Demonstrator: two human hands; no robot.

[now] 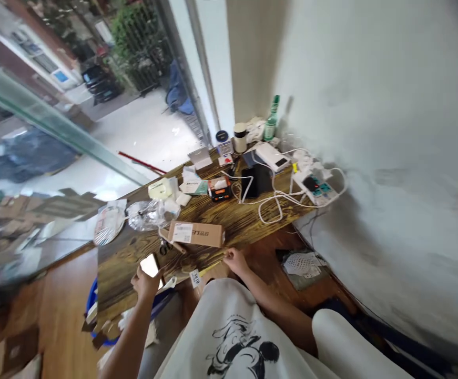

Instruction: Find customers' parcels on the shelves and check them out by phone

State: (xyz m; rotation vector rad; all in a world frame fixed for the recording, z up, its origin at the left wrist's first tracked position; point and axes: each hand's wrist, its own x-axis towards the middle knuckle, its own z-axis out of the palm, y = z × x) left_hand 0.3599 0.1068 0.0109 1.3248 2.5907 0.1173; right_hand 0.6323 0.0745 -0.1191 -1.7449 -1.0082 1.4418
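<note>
Wood-grained and dark, the table (142, 258) runs from the near edge up to the wall corner. The left hand (146, 281) rises at the table's near edge, forearm coming up from below, fingers curled round a phone (150, 265) whose screen catches a bright glare; what the screen shows cannot be read. The right hand (234, 259) rests at the table edge, arm bent across a white printed shirt (229, 337). Its fingers are drawn together at the tip of a thin yellow strip (209, 269), which lies along the edge and ends at a small white tag (195, 278); whether they pinch the strip or only touch it is too small to tell.

Just beyond the hands lies a cardboard box (196, 233) with a white label, and near its left end small scissors (164, 246). Further up are a crumpled clear bag (145, 215), an orange-and-black box (220, 189), a black case (255, 181), tangled white cables (276, 202), a power strip (316, 188) and a green bottle (271, 122) by the wall. The picture is tilted and blurred at its sides, and the wrists are partly hidden.
</note>
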